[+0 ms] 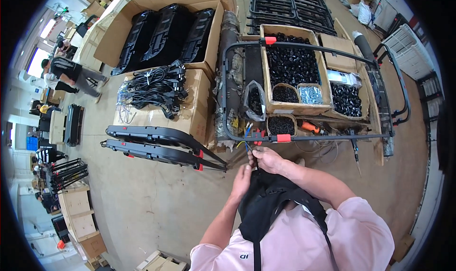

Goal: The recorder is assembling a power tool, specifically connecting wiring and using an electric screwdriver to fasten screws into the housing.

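Observation:
My right hand is closed around thin blue and yellow wires that hang from the front bar of a black metal frame with red clips. My left hand sits just below it, fingers curled against the black apron on my chest, close to the same wires. What the left fingers hold is hidden.
Inside the frame stand wooden boxes of small black parts and a bag of screws. A carton topped with black cables and two long black panels lie to the left. Other people work at far left.

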The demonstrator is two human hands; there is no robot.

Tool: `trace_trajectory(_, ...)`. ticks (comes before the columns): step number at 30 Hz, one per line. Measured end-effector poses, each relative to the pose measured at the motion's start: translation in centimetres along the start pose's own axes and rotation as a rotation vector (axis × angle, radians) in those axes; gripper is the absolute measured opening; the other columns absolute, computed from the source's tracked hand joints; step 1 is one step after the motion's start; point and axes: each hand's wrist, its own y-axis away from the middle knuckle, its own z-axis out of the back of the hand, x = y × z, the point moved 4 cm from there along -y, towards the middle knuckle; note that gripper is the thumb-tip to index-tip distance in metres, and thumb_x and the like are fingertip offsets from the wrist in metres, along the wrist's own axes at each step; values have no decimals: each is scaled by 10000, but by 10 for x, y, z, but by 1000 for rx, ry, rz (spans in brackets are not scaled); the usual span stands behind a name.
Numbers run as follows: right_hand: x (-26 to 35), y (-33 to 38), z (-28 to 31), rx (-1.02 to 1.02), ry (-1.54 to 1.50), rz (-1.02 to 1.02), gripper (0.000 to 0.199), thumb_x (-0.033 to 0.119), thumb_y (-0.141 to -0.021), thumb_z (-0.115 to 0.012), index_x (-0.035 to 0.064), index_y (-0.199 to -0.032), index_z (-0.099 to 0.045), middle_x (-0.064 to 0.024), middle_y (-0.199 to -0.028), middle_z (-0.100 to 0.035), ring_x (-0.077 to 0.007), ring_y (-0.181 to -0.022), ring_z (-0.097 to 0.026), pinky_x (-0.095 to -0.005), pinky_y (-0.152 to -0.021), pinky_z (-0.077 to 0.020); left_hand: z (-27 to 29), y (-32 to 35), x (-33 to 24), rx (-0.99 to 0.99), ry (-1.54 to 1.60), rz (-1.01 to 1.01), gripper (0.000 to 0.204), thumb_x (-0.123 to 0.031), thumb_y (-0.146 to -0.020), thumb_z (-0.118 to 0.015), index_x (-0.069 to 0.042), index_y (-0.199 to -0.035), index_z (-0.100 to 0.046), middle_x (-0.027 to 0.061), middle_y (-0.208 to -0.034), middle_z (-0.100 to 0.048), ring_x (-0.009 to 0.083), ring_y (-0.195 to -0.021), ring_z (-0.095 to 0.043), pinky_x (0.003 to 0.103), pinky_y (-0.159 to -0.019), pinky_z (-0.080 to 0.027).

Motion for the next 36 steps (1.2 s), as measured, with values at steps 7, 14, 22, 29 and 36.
trace_trajectory(7,12,5,-12,-117,506,-29,320,259,-1101,-520,3,-1247,-644,-124,-1131,-718,-244,-982,-683,-434,-912,-558,-15,12,-1,306,-127,-73,326,-293,-1114,-482,-27,-1143,-667,147,-999,-730,289,-930,-698,401,-872,-539)
trace_trajectory(14,130,60,-85,-88,1444,303,419,393,-1000,-635,41,-1197,-745,-190,-1078,-768,-360,-1050,-730,-454,-921,-560,1,16,36,177,30,-65,331,-299,-1117,-481,-56,-1160,-702,79,-848,-633,186,-794,-597,341,-789,-510)
trace_trajectory(22,138,-61,-26,-59,1689,-135,601,599,-926,-685,25,-1068,-790,-133,-1007,-773,-294,-901,-710,-427,-855,-536,3,31,21,62,237,131,369,-359,-1116,-522,-54,-1157,-725,-66,-753,-487,57,-664,-434,248,-591,-386)
trace_trajectory(29,132,-64,-39,-18,1312,63,336,373,-969,-704,69,-1053,-819,-74,-944,-783,-202,-886,-705,-369,-839,-533,3,34,16,59,555,311,289,-306,-1112,-536,-59,-1098,-686,-56,-782,-513,53,-669,-428,242,-621,-393)
trace_trajectory(36,135,-90,8,-314,560,275,279,260,-1034,-649,25,-956,-775,-41,-837,-722,-114,-682,-623,-304,-638,-510,-5,3,-32,33,372,227,248,-242,-1117,-511,-37,-1127,-650,-8,-860,-604,95,-766,-555,257,-728,-472)
